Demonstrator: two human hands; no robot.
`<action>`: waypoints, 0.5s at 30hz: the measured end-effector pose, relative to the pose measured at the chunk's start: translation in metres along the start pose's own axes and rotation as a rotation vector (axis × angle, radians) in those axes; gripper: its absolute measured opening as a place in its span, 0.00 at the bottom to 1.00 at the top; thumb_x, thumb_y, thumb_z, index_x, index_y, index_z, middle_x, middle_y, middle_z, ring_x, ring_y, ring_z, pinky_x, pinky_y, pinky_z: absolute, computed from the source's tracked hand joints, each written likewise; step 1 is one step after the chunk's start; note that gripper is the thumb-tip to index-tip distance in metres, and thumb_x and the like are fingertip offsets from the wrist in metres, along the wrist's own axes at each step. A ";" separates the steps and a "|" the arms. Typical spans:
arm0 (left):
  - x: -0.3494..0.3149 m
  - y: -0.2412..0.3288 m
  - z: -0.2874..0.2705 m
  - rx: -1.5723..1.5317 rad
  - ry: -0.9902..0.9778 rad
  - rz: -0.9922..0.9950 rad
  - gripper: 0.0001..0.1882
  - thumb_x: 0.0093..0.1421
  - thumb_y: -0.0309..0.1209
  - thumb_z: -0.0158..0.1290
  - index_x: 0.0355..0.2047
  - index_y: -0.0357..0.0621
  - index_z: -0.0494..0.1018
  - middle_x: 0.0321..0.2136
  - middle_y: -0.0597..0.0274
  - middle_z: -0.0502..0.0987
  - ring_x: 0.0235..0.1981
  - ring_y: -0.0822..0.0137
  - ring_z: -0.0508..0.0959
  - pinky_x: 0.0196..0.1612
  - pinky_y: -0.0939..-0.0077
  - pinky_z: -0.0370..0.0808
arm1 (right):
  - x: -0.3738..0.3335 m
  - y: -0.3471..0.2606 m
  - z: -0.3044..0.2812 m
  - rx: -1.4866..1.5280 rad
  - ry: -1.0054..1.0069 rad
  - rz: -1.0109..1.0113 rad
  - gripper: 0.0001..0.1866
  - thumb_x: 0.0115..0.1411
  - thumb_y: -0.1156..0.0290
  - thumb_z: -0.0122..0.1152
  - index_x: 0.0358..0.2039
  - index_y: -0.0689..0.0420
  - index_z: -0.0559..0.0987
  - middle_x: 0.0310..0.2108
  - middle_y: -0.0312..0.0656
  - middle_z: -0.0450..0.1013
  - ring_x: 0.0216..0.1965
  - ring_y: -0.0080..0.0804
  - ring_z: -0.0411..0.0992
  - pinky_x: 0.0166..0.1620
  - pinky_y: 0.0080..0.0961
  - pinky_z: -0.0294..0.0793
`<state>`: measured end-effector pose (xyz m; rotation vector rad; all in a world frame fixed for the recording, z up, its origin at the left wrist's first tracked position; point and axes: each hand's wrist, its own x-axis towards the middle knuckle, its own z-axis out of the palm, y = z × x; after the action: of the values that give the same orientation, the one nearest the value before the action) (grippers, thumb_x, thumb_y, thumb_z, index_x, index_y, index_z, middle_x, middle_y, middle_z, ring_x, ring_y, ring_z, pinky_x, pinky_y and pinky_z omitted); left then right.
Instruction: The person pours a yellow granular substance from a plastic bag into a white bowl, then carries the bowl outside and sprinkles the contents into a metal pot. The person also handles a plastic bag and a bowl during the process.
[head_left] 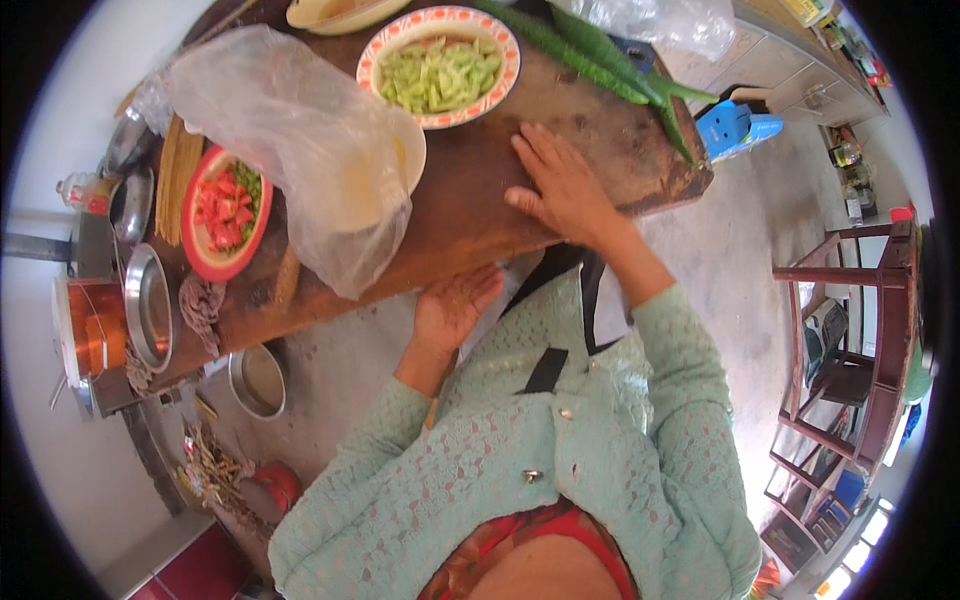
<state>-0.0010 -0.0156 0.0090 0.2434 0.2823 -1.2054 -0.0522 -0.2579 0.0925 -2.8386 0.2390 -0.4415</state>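
My right hand [560,190] lies on the brown wooden table [480,180], fingers stretched, with nothing in it. Palm up, my left hand [455,312] is at the table's near edge, its fingers extended and bare. Beyond my right hand is a white plate with an orange-patterned rim [514,50], filled with cut pale-green vegetable pieces [440,76]. Long, ridged green vegetables [590,60] rest at the far right of the table. Left of the hands, a clear plastic bag [290,130] partly covers a pale bowl [412,150].
A red-rimmed dish [222,268] holds chopped red and green pieces. Metal basins [150,310] and a crumpled cloth [203,308] are at the table's left end. Another basin [258,382] sits lower, near sticks [210,465]. Wooden furniture [885,330] stands at the right.
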 end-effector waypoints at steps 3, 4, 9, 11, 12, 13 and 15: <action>0.000 0.002 0.001 0.083 0.018 0.004 0.21 0.63 0.34 0.36 0.49 0.31 0.66 0.51 0.44 0.69 0.54 0.47 0.68 0.59 0.51 0.62 | -0.002 -0.019 0.009 -0.033 0.002 -0.161 0.32 0.59 0.50 0.46 0.56 0.61 0.64 0.61 0.51 0.55 0.63 0.45 0.51 0.64 0.41 0.48; -0.001 0.002 -0.002 0.046 -0.024 0.019 0.21 0.63 0.35 0.36 0.49 0.31 0.67 0.51 0.45 0.69 0.54 0.48 0.68 0.59 0.51 0.62 | -0.005 -0.031 0.013 0.010 -0.015 -0.253 0.29 0.61 0.52 0.45 0.55 0.61 0.66 0.61 0.50 0.55 0.63 0.44 0.51 0.64 0.40 0.48; -0.001 0.009 -0.013 -0.270 -0.126 0.091 0.21 0.63 0.35 0.36 0.50 0.33 0.67 0.51 0.48 0.70 0.54 0.55 0.69 0.59 0.51 0.63 | -0.033 -0.072 0.012 0.468 -0.289 -0.424 0.27 0.64 0.55 0.42 0.58 0.58 0.63 0.60 0.47 0.57 0.63 0.42 0.52 0.64 0.38 0.48; -0.003 0.012 -0.015 -0.064 -0.160 0.101 0.22 0.63 0.36 0.36 0.51 0.32 0.65 0.52 0.46 0.69 0.54 0.52 0.69 0.58 0.51 0.63 | -0.034 -0.069 0.001 0.624 -0.291 -0.351 0.27 0.64 0.55 0.41 0.58 0.58 0.63 0.60 0.47 0.58 0.63 0.43 0.53 0.64 0.38 0.49; -0.004 0.014 -0.017 0.039 -0.174 0.108 0.23 0.64 0.37 0.36 0.51 0.32 0.65 0.52 0.45 0.68 0.54 0.51 0.68 0.58 0.50 0.63 | -0.029 -0.058 -0.007 0.629 -0.217 -0.274 0.26 0.64 0.56 0.41 0.59 0.57 0.63 0.60 0.47 0.58 0.62 0.43 0.53 0.64 0.38 0.49; -0.005 0.016 -0.015 0.054 -0.099 0.108 0.23 0.64 0.37 0.36 0.51 0.31 0.64 0.52 0.44 0.68 0.54 0.49 0.68 0.58 0.50 0.63 | -0.025 -0.046 -0.012 0.628 -0.140 -0.190 0.26 0.64 0.56 0.41 0.59 0.57 0.63 0.59 0.47 0.59 0.62 0.43 0.54 0.64 0.38 0.50; -0.007 0.021 -0.010 0.081 0.048 0.112 0.24 0.64 0.38 0.36 0.52 0.30 0.64 0.51 0.42 0.68 0.54 0.45 0.68 0.58 0.50 0.64 | -0.011 -0.022 -0.012 0.426 -0.011 -0.076 0.24 0.64 0.58 0.43 0.57 0.57 0.65 0.58 0.48 0.60 0.61 0.44 0.55 0.63 0.38 0.51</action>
<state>0.0155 0.0005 0.0027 0.3548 0.2583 -1.1024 -0.0635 -0.2378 0.1067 -2.4365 0.0284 -0.4329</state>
